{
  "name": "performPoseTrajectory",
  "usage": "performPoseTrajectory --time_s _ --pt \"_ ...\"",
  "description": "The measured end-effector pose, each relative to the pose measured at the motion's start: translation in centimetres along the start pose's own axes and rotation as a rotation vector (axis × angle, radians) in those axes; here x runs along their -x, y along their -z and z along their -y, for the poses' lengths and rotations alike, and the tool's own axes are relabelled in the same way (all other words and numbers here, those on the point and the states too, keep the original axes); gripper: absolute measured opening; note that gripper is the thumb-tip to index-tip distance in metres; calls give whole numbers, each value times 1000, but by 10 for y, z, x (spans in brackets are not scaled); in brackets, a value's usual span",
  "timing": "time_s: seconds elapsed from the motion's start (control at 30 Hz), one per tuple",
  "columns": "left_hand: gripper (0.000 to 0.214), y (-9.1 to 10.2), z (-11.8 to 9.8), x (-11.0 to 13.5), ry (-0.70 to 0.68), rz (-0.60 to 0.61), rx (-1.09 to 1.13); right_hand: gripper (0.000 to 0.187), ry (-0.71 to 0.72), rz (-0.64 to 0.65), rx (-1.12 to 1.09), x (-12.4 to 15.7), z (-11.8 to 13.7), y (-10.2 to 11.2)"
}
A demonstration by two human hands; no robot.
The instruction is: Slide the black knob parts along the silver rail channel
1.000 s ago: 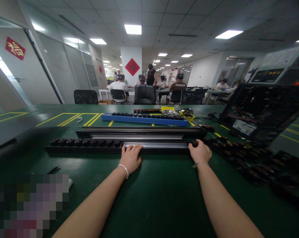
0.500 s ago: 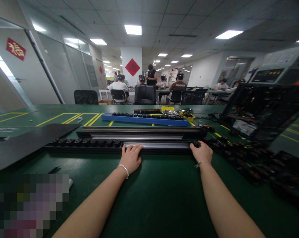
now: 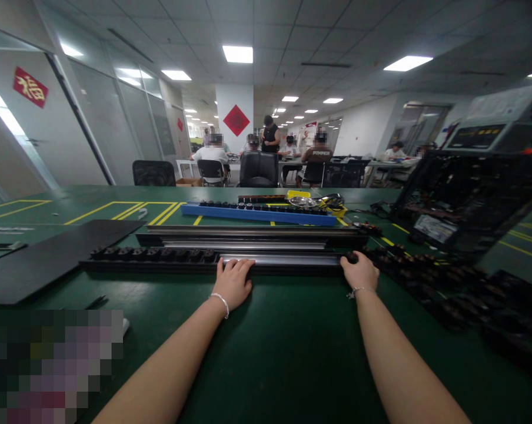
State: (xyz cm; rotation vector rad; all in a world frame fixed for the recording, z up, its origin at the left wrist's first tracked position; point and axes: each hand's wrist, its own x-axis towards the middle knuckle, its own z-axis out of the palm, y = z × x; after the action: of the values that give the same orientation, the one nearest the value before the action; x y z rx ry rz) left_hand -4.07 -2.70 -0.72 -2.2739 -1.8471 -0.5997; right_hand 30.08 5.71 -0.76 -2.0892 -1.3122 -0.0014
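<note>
Right hand crept slightly right along nearest rail of three. Left hand lies flat, open on it; I can't tell right's grip.

Bright ceiling panels light the room evenly; shadows are soft, the metal rail glints, and edges bow and blur.

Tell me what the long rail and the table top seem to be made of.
Rail: probably metal; its silvery strip shines with a bright streak, set in a black frame. Table top: seems a green mat, perhaps rubber; dull surface with soft reflections only.
</note>
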Motion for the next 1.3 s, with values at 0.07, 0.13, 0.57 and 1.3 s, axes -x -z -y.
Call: performPoseTrajectory --time_s 0.07,0.13,0.57,1.3 --pt "51 1 0 0 3 8 1 54 2 7 7 -1 0 0" --pt "51 1 -1 0 6 16 1 55 9 25 16 -3 -1 1" --pt "50 4 -3 0 16 21 -22 59 -21 87 -1 -7 -4 7" --pt "51 4 -3 0 22 26 -34 51 -106 80 -109 -12 -11 11"
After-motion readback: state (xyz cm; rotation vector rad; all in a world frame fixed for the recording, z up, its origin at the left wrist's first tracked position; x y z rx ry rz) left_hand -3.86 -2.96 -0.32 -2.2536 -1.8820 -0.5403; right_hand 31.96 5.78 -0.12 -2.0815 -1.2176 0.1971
